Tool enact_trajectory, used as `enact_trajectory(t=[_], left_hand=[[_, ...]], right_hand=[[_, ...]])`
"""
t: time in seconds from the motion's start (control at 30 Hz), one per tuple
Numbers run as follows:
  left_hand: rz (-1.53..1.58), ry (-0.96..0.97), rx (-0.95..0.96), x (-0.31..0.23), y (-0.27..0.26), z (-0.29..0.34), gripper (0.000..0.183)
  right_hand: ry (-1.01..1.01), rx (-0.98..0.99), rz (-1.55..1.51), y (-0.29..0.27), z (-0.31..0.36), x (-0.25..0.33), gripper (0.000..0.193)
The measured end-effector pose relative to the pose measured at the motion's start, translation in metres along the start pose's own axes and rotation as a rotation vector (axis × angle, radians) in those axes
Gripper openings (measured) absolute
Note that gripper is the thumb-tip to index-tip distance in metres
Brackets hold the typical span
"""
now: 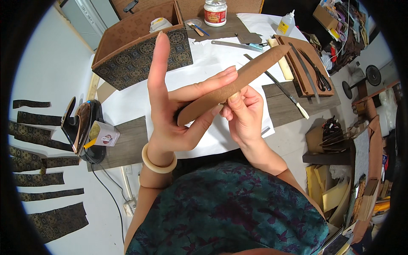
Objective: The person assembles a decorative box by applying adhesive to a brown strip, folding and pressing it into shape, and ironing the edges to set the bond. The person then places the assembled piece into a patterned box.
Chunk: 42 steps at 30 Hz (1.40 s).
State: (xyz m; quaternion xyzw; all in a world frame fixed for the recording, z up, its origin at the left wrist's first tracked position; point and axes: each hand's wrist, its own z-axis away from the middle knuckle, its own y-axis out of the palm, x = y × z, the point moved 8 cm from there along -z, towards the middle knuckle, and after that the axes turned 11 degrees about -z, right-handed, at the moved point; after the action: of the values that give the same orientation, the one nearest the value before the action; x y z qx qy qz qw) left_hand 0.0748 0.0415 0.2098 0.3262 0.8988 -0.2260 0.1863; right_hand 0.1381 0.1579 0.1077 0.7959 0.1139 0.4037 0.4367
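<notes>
strip (240,82), brown, right of the brocade-patterned box (127,66): left hand (163,102) grips it, right hand (247,114) pinches its edge; i'd guess edge-pressing, next needing steady pressure.

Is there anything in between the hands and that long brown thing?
Nothing that I can see. The left hand and right hand are both right on the brown strip, though parts underneath it are hidden.
</notes>
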Motion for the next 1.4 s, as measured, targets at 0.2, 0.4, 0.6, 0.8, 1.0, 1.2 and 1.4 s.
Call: enact_trajectory(t=[0.2,0.4,0.6,0.8,1.0,1.2,1.4], left_hand=[[0.024,-0.028,-0.047,0.0,-0.006,0.002,0.109],[0.002,-0.006,-0.009,-0.004,-0.008,-0.002,0.11],[0.239,0.015,-0.096,-0.008,-0.006,0.0,0.125],[0.32,0.014,-0.053,-0.003,-0.004,0.004,0.128],[0.146,-0.023,0.051,0.002,0.002,0.004,0.115],[-0.048,-0.132,0.159,0.011,0.01,0.006,0.11],[0.171,-0.152,0.092,0.012,0.018,0.008,0.111]], right_hand=[[0.038,-0.022,-0.011,0.004,-0.002,-0.004,0.016],[0.01,0.01,0.128,0.012,-0.01,0.008,0.022],[-0.077,0.087,0.173,0.015,-0.004,0.008,0.02],[-0.085,0.134,0.12,0.016,0.002,0.012,0.016],[-0.094,0.067,0.172,0.027,0.014,0.015,0.017],[0.145,0.02,-0.122,0.014,0.014,-0.004,0.016],[0.171,-0.067,-0.166,0.008,0.013,-0.011,0.011]])
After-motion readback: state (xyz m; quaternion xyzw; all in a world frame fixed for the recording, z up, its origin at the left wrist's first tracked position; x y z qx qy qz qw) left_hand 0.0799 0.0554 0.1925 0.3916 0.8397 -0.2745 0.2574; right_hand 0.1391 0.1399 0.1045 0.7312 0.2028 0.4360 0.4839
